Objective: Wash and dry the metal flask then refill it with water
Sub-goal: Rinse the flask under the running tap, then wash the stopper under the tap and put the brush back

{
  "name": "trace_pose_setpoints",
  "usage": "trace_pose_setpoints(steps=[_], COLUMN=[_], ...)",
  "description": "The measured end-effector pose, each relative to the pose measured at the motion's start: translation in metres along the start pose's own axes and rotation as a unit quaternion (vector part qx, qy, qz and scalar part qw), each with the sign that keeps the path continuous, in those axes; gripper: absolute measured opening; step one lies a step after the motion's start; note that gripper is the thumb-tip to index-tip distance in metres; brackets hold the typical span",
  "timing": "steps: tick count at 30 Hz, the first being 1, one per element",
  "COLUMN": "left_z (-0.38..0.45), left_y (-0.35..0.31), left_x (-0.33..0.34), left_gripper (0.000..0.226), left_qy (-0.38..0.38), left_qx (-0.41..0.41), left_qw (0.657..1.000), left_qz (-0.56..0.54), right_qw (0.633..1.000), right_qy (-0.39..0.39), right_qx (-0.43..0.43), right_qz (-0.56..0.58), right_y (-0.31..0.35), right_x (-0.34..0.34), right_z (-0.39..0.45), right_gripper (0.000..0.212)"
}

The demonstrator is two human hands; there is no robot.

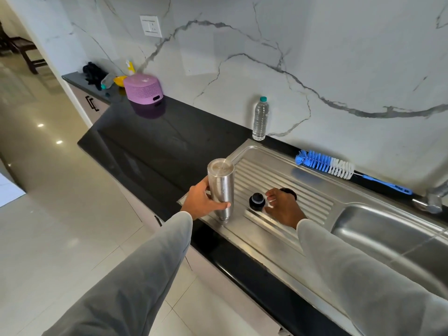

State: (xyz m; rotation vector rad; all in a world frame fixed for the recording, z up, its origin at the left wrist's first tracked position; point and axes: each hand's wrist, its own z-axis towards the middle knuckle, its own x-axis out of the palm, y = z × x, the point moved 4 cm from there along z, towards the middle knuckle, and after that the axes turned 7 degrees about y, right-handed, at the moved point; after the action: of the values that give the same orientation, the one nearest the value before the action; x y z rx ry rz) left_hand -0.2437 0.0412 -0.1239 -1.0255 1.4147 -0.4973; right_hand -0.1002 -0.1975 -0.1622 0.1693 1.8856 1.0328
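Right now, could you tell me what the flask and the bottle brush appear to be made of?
The flask looks like brushed stainless steel: silver-grey with soft reflections. The bottle brush seems plastic: blue and white bristles, probably synthetic, on a blue handle; a thin stem, perhaps wire, joins them.

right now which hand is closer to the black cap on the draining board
Right. The right hand hovers open just beside the black cap, fingertips almost at it but not touching. The left hand is farther off, gripping the metal flask that stands between it and the cap.
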Motion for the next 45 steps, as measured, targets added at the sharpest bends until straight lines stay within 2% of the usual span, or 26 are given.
trace_pose_setpoints(steps=[6, 10, 13, 15, 17, 19, 22, 25, 30, 39, 45], left_z=[-0.002, -0.009, -0.027, -0.043, -0.053, -0.056, -0.046, -0.032, -0.009, 0.021, 0.035], left_y=[-0.006, -0.003, 0.003, 0.004, -0.002, -0.011, -0.034, -0.064, -0.109, -0.183, -0.233], left_x=[0.0, -0.001, -0.007, -0.003, 0.011, 0.031, 0.066, 0.102, 0.145, 0.231, 0.296], left_gripper=[0.082, 0.087, 0.078, 0.072, 0.064, 0.054, 0.053, 0.053, 0.049, 0.043, 0.039], left_qy=[0.011, 0.001, -0.075, -0.101, -0.072, -0.026, 0.024, 0.059, 0.072, 0.113, 0.143], left_qx=[-0.005, -0.035, -0.067, -0.034, 0.03, 0.095, 0.15, 0.163, 0.177, 0.195, 0.216], left_qw=[0.999, 0.997, 0.975, 0.954, 0.945, 0.945, 0.938, 0.93, 0.927, 0.946, 0.948], left_qz=[0.033, 0.067, 0.197, 0.282, 0.318, 0.313, 0.311, 0.324, 0.323, 0.235, 0.187], right_qw=[0.999, 0.998, 0.998, 0.998, 0.997, 0.996, 0.993, 0.988, 0.98, 0.962, 0.937], right_qy=[0.002, -0.02, -0.044, -0.059, -0.074, -0.079, -0.092, -0.119, -0.171, -0.227, -0.288], right_qx=[0.027, 0.042, 0.037, 0.024, 0.013, 0.007, 0.006, 0.0, 0.0, 0.089, 0.147], right_qz=[-0.022, -0.04, -0.013, 0.007, 0.027, 0.044, 0.078, 0.098, 0.105, 0.119, 0.132], right_y=[0.01, 0.007, 0.004, 0.002, 0.0, -0.005, -0.015, -0.022, -0.05, -0.135, -0.202], right_x=[0.033, 0.041, 0.04, 0.038, 0.034, 0.03, 0.011, -0.017, -0.068, -0.15, -0.201], right_z=[0.01, 0.014, 0.013, 0.01, 0.004, 0.001, -0.01, -0.03, -0.07, -0.154, -0.203], right_gripper=[0.079, 0.061, 0.053, 0.052, 0.052, 0.052, 0.058, 0.059, 0.057, 0.06, 0.053])
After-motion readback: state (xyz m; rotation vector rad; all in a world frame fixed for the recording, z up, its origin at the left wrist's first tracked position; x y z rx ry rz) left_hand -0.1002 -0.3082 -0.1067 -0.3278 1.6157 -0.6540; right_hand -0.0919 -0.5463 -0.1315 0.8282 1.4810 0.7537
